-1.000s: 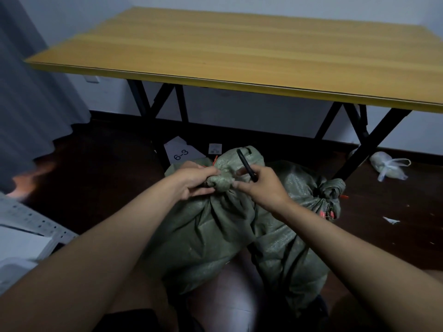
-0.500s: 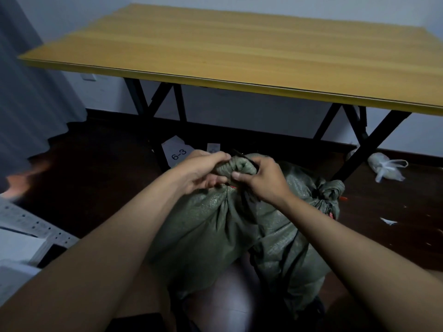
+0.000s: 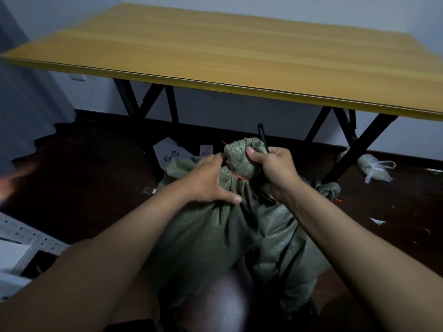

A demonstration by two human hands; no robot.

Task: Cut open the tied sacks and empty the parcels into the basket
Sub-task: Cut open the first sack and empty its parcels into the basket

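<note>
Two green woven sacks stand on the dark floor in front of me. The nearer sack (image 3: pixel 206 240) has its neck bunched and bound by a red tie (image 3: pixel 239 176). My left hand (image 3: pixel 208 180) presses on the sack just below the tie, fingers spread over the cloth. My right hand (image 3: pixel 273 168) grips the tied top knot and also holds a thin black cutter (image 3: pixel 263 137) that sticks up past the knot. The second sack (image 3: pixel 292 238) leans behind on the right, its own knot (image 3: pixel 330 190) partly hidden by my right wrist.
A yellow wooden table (image 3: pixel 239 61) on black crossed legs stands just beyond the sacks. A paper marked 6-3 (image 3: pixel 171 154) lies under it. A white tied plastic bag (image 3: pixel 374 167) sits on the floor at right. A white perforated rack (image 3: pixel 21 238) is at lower left.
My left hand slid down from the knot onto the sack below the red tie. My right hand closed around the knot and the cutter now points upward.
</note>
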